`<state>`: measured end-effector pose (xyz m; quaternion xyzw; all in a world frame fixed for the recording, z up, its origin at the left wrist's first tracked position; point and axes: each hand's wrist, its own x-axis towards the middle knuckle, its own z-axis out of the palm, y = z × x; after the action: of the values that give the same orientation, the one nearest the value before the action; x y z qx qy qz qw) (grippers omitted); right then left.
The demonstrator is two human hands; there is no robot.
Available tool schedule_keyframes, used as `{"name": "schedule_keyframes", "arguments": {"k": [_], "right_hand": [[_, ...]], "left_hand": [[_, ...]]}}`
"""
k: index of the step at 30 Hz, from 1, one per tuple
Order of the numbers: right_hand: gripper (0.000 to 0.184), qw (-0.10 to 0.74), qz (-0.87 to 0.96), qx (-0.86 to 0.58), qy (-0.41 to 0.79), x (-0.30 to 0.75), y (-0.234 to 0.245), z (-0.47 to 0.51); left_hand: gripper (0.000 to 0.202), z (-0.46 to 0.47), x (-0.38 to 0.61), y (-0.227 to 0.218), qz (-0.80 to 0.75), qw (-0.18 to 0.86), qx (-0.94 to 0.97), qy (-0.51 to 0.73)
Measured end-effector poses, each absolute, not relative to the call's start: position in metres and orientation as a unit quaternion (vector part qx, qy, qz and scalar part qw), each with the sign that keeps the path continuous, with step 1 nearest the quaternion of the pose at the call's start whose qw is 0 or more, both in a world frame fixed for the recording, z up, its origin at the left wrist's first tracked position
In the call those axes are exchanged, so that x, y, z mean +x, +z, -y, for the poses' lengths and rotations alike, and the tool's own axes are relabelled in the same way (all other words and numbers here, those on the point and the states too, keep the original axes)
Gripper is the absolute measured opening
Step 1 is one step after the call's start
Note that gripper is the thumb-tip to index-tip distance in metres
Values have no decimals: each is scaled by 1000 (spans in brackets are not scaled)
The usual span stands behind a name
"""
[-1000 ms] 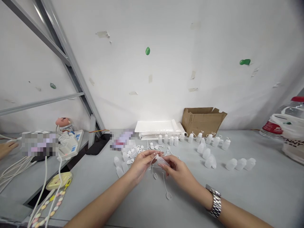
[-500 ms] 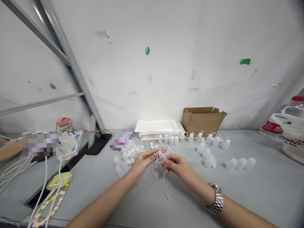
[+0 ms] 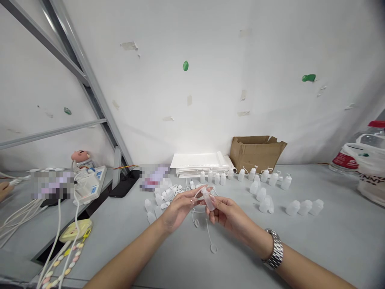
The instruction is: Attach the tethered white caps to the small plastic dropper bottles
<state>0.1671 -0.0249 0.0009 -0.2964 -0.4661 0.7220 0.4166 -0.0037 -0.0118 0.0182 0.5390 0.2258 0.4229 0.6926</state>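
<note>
- Pinching small bottle [image 3: 208, 200] in right hand [image 3: 226, 213], hovering just above table [image 3: 300, 249], between both hands.
- Standing near upright, neck leaning toward left hand [image 3: 178, 208] (nearer to that end).
- Pressing left fingertips [image 3: 201, 192] together on neck.

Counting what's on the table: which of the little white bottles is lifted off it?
The bottle pinched in the right hand, its top by the left hand fingertips; the other bottles all rest on the table.

A small translucent white plastic bottle [image 3: 208, 199], nearly upright and slightly tilted, is held above the table's middle.
</note>
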Motion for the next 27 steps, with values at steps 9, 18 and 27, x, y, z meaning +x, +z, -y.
{"name": "schedule_keyframes", "arguments": {"k": [9, 18, 27], "right_hand": [[25, 446, 590, -450, 501, 159, -2, 27], [10, 442, 728, -450, 271, 158, -8, 36], [17, 422, 807, -410, 53, 158, -17, 37]], "left_hand": [[23, 8, -3, 3, -345, 633, 513, 467], [20, 14, 5, 4, -302, 706, 417, 487], [23, 23, 13, 4, -292, 723, 386, 493]]}}
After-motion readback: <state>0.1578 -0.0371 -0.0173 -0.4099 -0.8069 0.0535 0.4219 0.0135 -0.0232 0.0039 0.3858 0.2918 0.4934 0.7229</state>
